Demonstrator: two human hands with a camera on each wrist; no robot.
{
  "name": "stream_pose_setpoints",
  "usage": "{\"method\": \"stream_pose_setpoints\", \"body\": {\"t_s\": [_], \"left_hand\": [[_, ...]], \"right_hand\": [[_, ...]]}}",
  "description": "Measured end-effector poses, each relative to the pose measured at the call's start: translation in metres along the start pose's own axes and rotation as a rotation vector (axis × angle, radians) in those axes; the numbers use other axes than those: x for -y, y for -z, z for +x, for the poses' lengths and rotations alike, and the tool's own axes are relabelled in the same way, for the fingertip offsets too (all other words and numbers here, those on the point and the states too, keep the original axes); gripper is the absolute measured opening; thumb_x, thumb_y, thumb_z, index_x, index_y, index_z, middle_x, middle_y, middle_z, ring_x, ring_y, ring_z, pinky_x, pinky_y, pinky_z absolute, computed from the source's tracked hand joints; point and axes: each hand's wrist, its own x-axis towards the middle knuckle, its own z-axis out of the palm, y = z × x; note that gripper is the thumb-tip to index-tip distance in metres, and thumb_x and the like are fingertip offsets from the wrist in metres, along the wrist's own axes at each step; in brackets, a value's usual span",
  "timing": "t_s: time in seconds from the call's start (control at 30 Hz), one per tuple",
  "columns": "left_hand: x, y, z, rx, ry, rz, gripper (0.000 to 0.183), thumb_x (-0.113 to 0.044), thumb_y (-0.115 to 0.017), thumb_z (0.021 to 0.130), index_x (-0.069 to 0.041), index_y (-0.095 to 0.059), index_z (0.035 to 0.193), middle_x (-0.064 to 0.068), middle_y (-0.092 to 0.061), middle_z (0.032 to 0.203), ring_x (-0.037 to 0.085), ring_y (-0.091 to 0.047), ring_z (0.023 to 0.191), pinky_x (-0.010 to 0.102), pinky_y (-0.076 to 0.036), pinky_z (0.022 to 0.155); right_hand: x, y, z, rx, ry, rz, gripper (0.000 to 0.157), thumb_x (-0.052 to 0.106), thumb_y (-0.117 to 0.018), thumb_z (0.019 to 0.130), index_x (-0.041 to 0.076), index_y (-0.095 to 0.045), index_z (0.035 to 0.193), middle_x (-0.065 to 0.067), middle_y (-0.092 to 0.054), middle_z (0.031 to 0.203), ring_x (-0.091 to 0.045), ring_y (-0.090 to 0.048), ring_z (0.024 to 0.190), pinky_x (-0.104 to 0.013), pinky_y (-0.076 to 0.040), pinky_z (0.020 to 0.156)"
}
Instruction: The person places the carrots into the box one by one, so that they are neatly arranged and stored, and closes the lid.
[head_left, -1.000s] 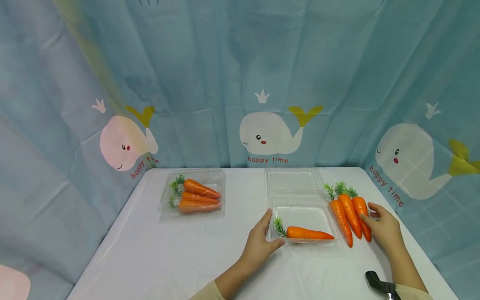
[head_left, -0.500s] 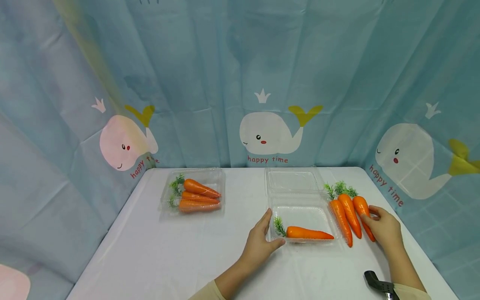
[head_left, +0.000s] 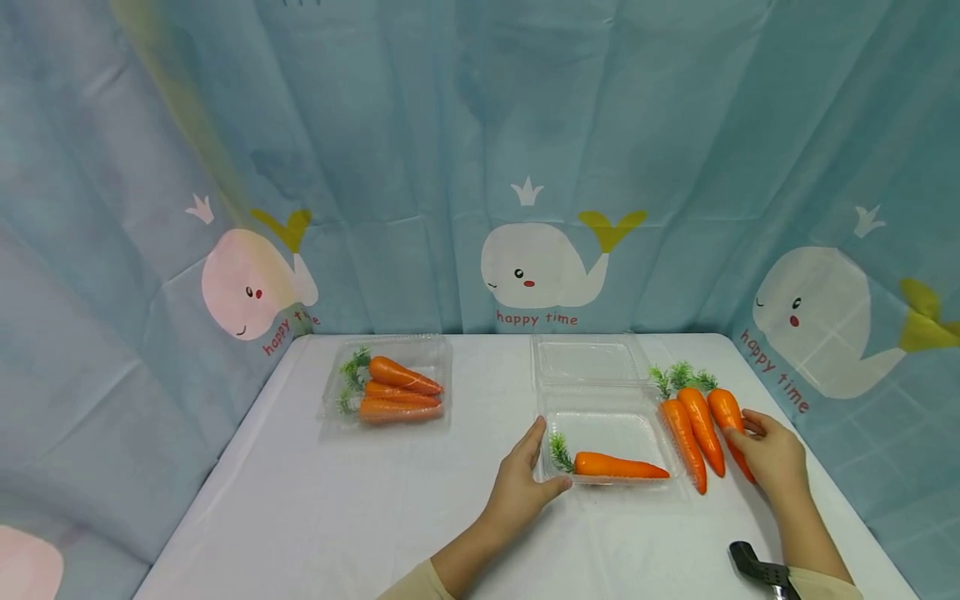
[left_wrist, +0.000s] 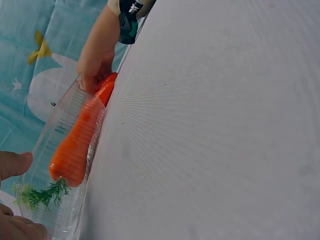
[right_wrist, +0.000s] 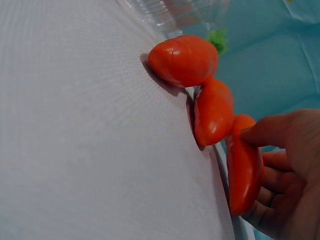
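Note:
My left hand (head_left: 517, 483) grips the left front corner of a clear plastic clamshell box (head_left: 607, 429), thumb at the front edge and fingers along the left side. The lid lies folded back. Inside, along the front, is one orange carrot (head_left: 621, 466) with green leaves at its left end. To the right of the box, my right hand (head_left: 768, 454) pinches the rightmost carrot (right_wrist: 245, 175) between thumb and fingers. Two more carrots, a middle one (head_left: 702, 432) and a left one (head_left: 683, 446), lie beside it, leafy ends away from me.
A second clear box (head_left: 431, 354) with its lid down stands at the back left, several carrots inside. The white table (head_left: 337, 517) meets a blue whale-print curtain (head_left: 420, 250) at the back and sides. A black device (head_left: 757, 568) sits at the right wrist.
The rightmost carrot has turned slightly, its tip shifting right, away from the other two, with my right hand on it. My left hand and the box have stayed still.

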Motion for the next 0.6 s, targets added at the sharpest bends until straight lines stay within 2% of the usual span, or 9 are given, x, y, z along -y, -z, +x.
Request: {"method": "stream_pose_setpoints", "body": {"t_s": [0.1, 0.17, 0.4, 0.6], "left_hand": [[-0.002, 0.000, 0.000, 0.004, -0.005, 0.000, 0.096, -0.008, -0.084, 0.084, -0.002, -0.028, 0.161, 0.012, -0.025, 0.168, 0.022, -0.030, 0.153, 0.034, -0.032, 0.119], [-0.004, 0.000, 0.000, 0.003, -0.006, 0.003, 0.096, -0.008, -0.084, 0.084, -0.002, -0.028, 0.161, 0.011, -0.026, 0.168, 0.022, -0.029, 0.153, 0.034, -0.032, 0.119], [-0.005, 0.000, 0.001, -0.003, 0.000, -0.001, 0.095, -0.008, -0.084, 0.084, -0.002, -0.028, 0.161, 0.011, -0.026, 0.168, 0.021, -0.029, 0.153, 0.034, -0.032, 0.119], [-0.003, 0.000, -0.001, -0.003, 0.008, 0.002, 0.095, -0.008, -0.084, 0.084, -0.003, -0.028, 0.161, 0.008, -0.025, 0.168, 0.021, -0.029, 0.153, 0.034, -0.032, 0.119]], "right_hand": [[0.001, 0.004, -0.001, -0.014, -0.017, 0.045, 0.070, 0.036, -0.062, 0.101, -0.007, -0.040, 0.152, -0.034, -0.052, 0.143, -0.050, -0.055, 0.122, -0.015, -0.055, 0.062], [0.004, 0.007, -0.002, -0.026, -0.025, 0.068, 0.070, 0.035, -0.062, 0.102, -0.006, -0.039, 0.153, -0.034, -0.051, 0.143, -0.049, -0.054, 0.122, -0.007, -0.046, 0.056], [0.016, 0.017, -0.003, -0.073, -0.026, 0.113, 0.069, 0.038, -0.061, 0.102, 0.000, -0.040, 0.156, -0.030, -0.050, 0.146, -0.047, -0.050, 0.126, -0.001, -0.038, 0.059], [0.026, 0.023, -0.006, -0.110, -0.029, 0.136, 0.066, 0.038, -0.060, 0.103, 0.005, -0.041, 0.156, -0.030, -0.052, 0.144, -0.044, -0.051, 0.121, -0.006, -0.046, 0.056]]}}
